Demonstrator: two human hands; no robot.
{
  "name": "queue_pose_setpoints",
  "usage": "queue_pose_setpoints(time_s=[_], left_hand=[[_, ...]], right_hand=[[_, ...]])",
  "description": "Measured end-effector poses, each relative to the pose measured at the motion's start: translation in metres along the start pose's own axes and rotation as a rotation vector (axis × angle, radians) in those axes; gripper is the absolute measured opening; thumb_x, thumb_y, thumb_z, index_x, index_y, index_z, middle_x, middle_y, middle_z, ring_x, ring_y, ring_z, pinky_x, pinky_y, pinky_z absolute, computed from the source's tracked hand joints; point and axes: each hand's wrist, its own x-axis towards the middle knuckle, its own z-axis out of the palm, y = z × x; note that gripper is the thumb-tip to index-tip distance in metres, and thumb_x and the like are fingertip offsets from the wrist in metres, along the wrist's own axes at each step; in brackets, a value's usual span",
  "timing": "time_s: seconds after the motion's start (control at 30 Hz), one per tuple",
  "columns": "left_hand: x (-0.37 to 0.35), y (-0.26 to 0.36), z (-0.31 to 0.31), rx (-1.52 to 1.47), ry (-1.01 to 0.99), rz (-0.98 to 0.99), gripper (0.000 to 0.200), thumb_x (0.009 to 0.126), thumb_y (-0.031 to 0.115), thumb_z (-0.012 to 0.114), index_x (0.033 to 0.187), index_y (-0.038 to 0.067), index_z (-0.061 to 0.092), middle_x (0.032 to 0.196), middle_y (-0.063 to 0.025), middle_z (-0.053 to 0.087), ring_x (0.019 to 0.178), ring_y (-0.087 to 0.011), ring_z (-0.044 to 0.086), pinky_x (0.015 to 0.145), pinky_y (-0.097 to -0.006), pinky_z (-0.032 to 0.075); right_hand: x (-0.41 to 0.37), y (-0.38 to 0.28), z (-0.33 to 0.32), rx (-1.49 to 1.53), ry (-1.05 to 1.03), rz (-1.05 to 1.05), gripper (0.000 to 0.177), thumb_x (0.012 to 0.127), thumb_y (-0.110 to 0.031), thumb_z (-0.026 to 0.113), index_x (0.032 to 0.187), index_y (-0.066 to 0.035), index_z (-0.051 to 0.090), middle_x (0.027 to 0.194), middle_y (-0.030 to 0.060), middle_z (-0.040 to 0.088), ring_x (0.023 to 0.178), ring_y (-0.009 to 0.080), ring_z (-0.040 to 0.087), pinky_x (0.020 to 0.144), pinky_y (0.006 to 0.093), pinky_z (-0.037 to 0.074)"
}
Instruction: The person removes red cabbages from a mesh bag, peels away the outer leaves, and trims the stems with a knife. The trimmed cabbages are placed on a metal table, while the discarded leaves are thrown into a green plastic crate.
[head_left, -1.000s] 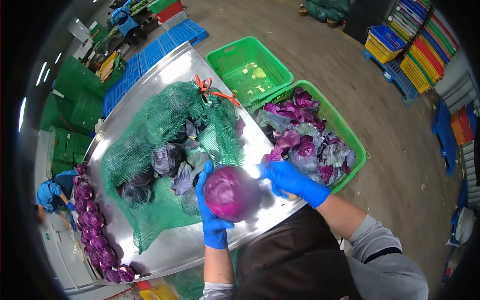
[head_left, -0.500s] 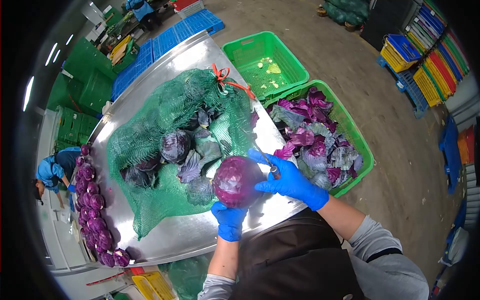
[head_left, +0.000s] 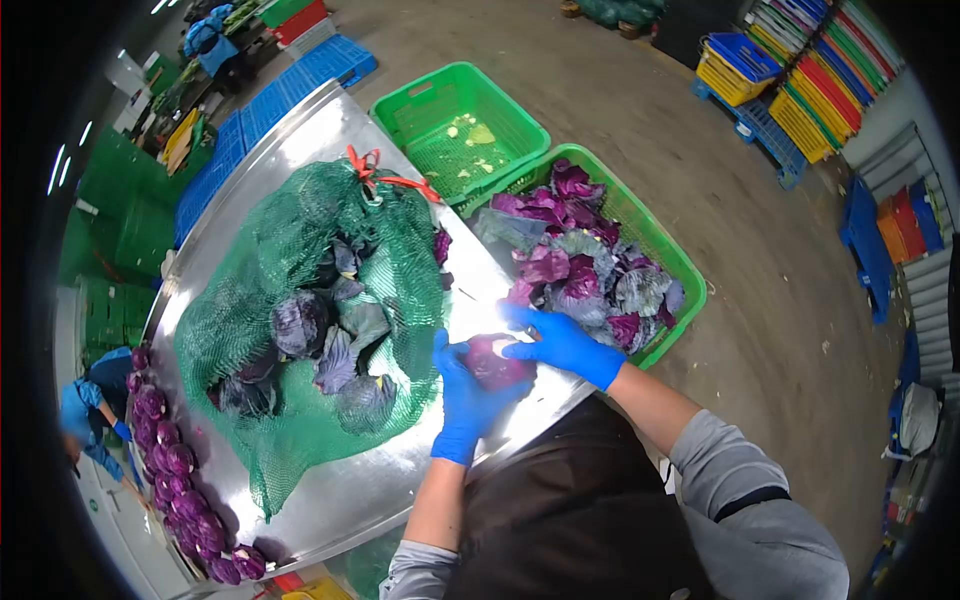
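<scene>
My left hand [head_left: 464, 402], in a blue glove, is wrapped around the side of a red cabbage [head_left: 492, 372] at the table's near right corner. A pale cut stem end shows on the upper part of this cabbage. My right hand [head_left: 572, 346], also gloved in blue, is closed with its fingertips at the stem end. The knife seen in it half a second ago is hidden or blurred now. Just left of my hands lies a green mesh sack [head_left: 240, 300], open at its side, with dark whole cabbages [head_left: 299, 324] and loose outer leaves [head_left: 338, 362].
Trimmed red cabbages [head_left: 188, 505] line the left edge of the metal table [head_left: 350, 492]. A green crate of purple leaves [head_left: 690, 270] stands to the right, beside another green crate [head_left: 515, 120] with a few scraps. A co-worker [head_left: 88, 410] bends beyond the left edge.
The cabbage has been turned, bringing its stem end up towards my right hand. My left hand has moved from beneath it to its side. The whole view has shifted slightly.
</scene>
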Motion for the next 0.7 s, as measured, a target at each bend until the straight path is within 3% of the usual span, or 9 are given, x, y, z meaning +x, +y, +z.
queue_pose_setpoints(time_s=[0.03, 0.1, 0.17, 0.2, 0.27, 0.47, 0.53, 0.63, 0.7], left_hand=[[-0.001, 0.004, -0.003, -0.24, -0.166, -0.161, 0.091, 0.052, 0.038, 0.083, 0.121, 0.003, 0.036, 0.12, -0.0197, 0.035, 0.109, -0.0335, 0.041, 0.096, -0.0462, 0.039], [-0.007, 0.003, 0.0, -0.231, -0.124, -0.172, 0.091, 0.053, 0.039, 0.083, 0.12, 0.001, 0.035, 0.115, -0.0189, 0.041, 0.106, -0.0314, 0.044, 0.095, -0.0455, 0.038], [-0.013, -0.014, 0.003, 0.169, 0.078, 0.118, 0.086, 0.054, 0.035, 0.083, 0.118, 0.0, 0.038, 0.105, -0.015, 0.049, 0.098, -0.0303, 0.049, 0.091, -0.0443, 0.041], [-0.015, -0.015, 0.005, 0.167, 0.069, 0.118, 0.086, 0.054, 0.035, 0.083, 0.118, 0.0, 0.038, 0.105, -0.015, 0.049, 0.098, -0.0303, 0.049, 0.091, -0.0443, 0.041], [-0.019, -0.014, 0.007, 0.236, 0.172, 0.264, 0.081, 0.053, 0.03, 0.084, 0.115, 0.001, 0.041, 0.095, -0.0105, 0.052, 0.09, -0.0276, 0.052, 0.086, -0.0412, 0.042], [-0.022, -0.01, 0.017, 0.048, 0.101, 0.197, 0.084, 0.052, 0.026, 0.084, 0.117, 0.002, 0.036, 0.101, -0.0092, 0.052, 0.095, -0.0258, 0.05, 0.083, -0.0378, 0.042], [-0.025, -0.015, 0.021, 0.04, 0.114, 0.176, 0.085, 0.052, 0.026, 0.084, 0.118, 0.002, 0.036, 0.107, -0.0114, 0.051, 0.097, -0.0274, 0.05, 0.084, -0.0386, 0.042], [-0.036, -0.018, 0.027, 0.128, 0.208, 0.097, 0.092, 0.052, 0.029, 0.084, 0.124, 0.002, 0.033, 0.119, -0.0179, 0.045, 0.101, -0.0309, 0.048, 0.089, -0.0403, 0.04], [-0.046, -0.014, 0.025, 0.179, 0.151, 0.161, 0.099, 0.052, 0.033, 0.085, 0.128, 0.001, 0.03, 0.125, -0.0218, 0.038, 0.107, -0.0346, 0.045, 0.095, -0.0413, 0.037]], right_hand=[[-0.007, -0.009, -0.001, -0.184, 0.093, -0.101, 0.065, 0.08, -0.041, 0.067, 0.132, -0.011, 0.043, 0.097, 0.0132, 0.064, 0.08, 0.0239, 0.062, 0.072, 0.0346, 0.049], [-0.016, -0.005, 0.001, -0.286, 0.183, -0.132, 0.063, 0.084, -0.045, 0.057, 0.135, -0.013, 0.038, 0.093, 0.0201, 0.063, 0.083, 0.0333, 0.063, 0.073, 0.0391, 0.049], [-0.032, -0.003, 0.012, -0.535, 0.331, -0.041, 0.06, 0.088, -0.046, 0.05, 0.137, -0.014, 0.034, 0.084, 0.0199, 0.064, 0.075, 0.0356, 0.063, 0.064, 0.0434, 0.049], [-0.045, -0.004, 0.02, -0.749, 0.198, 0.074, 0.058, 0.091, -0.044, 0.045, 0.138, -0.013, 0.031, 0.076, 0.0173, 0.063, 0.062, 0.0346, 0.062, 0.054, 0.0445, 0.047], [-0.063, -0.018, 0.03, -0.726, 0.182, 0.041, 0.058, 0.091, -0.044, 0.044, 0.138, -0.013, 0.03, 0.073, 0.0161, 0.063, 0.059, 0.0336, 0.061, 0.051, 0.044, 0.046], [-0.073, -0.032, 0.036, -0.688, 0.107, 0.065, 0.055, 0.092, -0.041, 0.044, 0.137, -0.014, 0.031, 0.072, 0.0123, 0.063, 0.056, 0.0314, 0.061, 0.049, 0.043, 0.046], [-0.065, -0.031, 0.037, -0.644, 0.122, 0.077, 0.024, 0.09, -0.027, 0.049, 0.108, -0.012, 0.055, 0.089, 0.007, 0.062, 0.07, 0.0222, 0.064, 0.06, 0.0337, 0.051], [-0.044, 0.019, 0.037, -0.605, 0.17, -0.191, 0.038, 0.093, -0.034, 0.042, 0.123, -0.013, 0.049, 0.077, 0.0167, 0.064, 0.072, 0.0316, 0.063, 0.061, 0.041, 0.049], [-0.017, 0.018, 0.003, -0.086, 0.109, 0.201, 0.035, 0.093, -0.035, 0.042, 0.107, -0.01, 0.061, 0.082, 0.0191, 0.064, 0.079, 0.0319, 0.063, 0.071, 0.0397, 0.048]])
